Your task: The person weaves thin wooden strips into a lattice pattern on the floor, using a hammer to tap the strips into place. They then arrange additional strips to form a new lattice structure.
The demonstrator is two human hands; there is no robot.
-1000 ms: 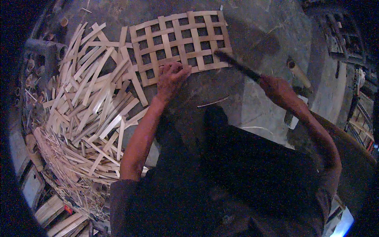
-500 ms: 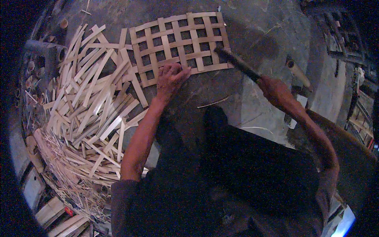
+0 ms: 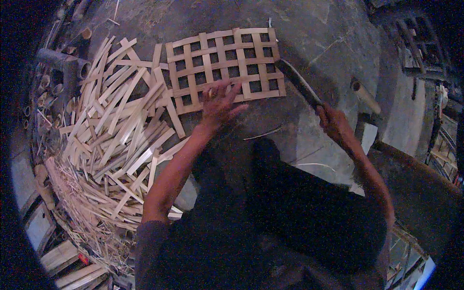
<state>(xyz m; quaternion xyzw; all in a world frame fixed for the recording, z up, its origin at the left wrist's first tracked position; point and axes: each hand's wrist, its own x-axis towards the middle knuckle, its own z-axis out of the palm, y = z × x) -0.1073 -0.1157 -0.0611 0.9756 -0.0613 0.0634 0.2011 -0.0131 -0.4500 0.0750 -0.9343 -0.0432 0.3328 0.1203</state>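
A square-holed panel of woven flat bamboo-like strips point(image 3: 240, 58) lies on the floor in front of me. My left hand point(image 3: 220, 105) rests at its near edge, fingers spread and stretched over the lowest strips. In my right hand point(image 3: 336, 126) is a long-bladed knife point(image 3: 300, 84), gripped by its handle, with the blade slanting toward the panel. Its tip is beside the panel's right edge; whether it touches the strips I cannot tell.
A big heap of loose cut strips point(image 3: 128, 104) spreads left of the panel, with thin shavings point(image 3: 82, 212) nearer me. Cut bamboo tubes point(image 3: 58, 89) lie at the far left. One bamboo tube point(image 3: 366, 95) lies on the floor at right. A thin curved sliver point(image 3: 263, 134) is near my foot.
The knife tip has moved right, from over the panel to its right edge. My left fingers, bunched before, are now spread. The whole view has shifted slightly.
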